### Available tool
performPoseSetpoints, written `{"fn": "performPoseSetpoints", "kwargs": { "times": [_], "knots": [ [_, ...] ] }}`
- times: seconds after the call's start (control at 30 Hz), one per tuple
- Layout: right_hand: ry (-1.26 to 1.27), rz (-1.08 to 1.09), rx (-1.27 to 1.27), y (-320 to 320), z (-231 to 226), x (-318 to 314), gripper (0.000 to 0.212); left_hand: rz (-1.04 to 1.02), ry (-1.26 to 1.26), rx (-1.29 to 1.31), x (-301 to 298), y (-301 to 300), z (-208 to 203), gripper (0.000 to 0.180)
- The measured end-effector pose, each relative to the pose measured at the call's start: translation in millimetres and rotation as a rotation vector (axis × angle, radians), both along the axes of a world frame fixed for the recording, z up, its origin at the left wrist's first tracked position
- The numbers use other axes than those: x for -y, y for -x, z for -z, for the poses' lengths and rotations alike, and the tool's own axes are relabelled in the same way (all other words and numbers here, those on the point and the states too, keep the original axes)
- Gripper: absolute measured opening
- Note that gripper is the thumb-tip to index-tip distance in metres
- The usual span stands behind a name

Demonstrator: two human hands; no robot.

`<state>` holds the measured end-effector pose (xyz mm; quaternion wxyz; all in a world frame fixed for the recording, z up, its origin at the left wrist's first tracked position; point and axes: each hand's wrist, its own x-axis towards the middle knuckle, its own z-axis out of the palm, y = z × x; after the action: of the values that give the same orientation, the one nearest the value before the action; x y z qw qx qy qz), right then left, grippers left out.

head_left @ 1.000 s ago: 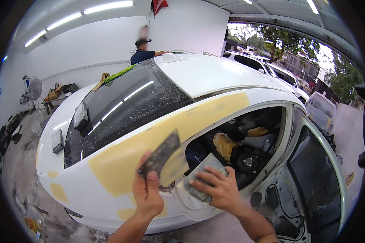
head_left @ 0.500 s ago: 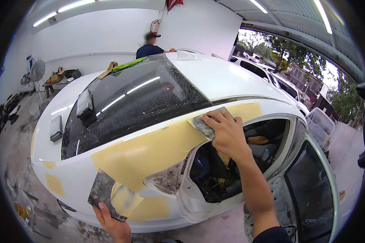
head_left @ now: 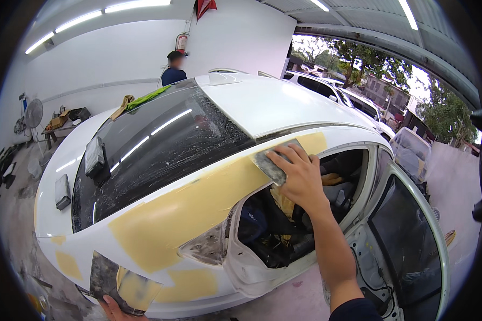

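Observation:
My right hand (head_left: 300, 179) presses a flat grey spreader (head_left: 273, 163) against the yellow filler (head_left: 198, 206) on the white car's (head_left: 262, 101) front pillar, beside the windshield (head_left: 155, 144). My left hand (head_left: 115, 310) sits at the bottom edge and holds a grey mixing board (head_left: 118, 283) smeared with yellow filler, low beside the front fender. Smaller filler patches (head_left: 67, 263) mark the fender. The driver's door (head_left: 412, 241) stands open to the right.
A person in a dark shirt and cap (head_left: 172, 68) stands on the far side of the car. A green cloth (head_left: 144, 98) lies on the roof edge. A fan (head_left: 34, 113) and a cluttered bench (head_left: 64, 120) stand at the left wall. Parked cars (head_left: 332, 88) line the right.
My right hand went from near my chest up to the pillar and now presses the spreader there. My left hand dropped with the board to the bottom edge.

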<state>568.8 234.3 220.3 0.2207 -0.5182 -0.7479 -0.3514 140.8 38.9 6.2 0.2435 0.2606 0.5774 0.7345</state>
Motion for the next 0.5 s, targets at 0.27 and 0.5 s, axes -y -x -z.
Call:
{"fn": "performPoseSetpoints", "kwargs": {
  "times": [0.27,0.5],
  "knots": [
    [0.074,0.062,-0.035,-7,43,32,0.063,0.028,-0.106,0.324,4,-27,-37,0.069],
    [-0.011,0.015,-0.044,-43,-2,9,0.067,0.079,-0.203,0.358,3,-31,-54,0.069]
  ]
}}
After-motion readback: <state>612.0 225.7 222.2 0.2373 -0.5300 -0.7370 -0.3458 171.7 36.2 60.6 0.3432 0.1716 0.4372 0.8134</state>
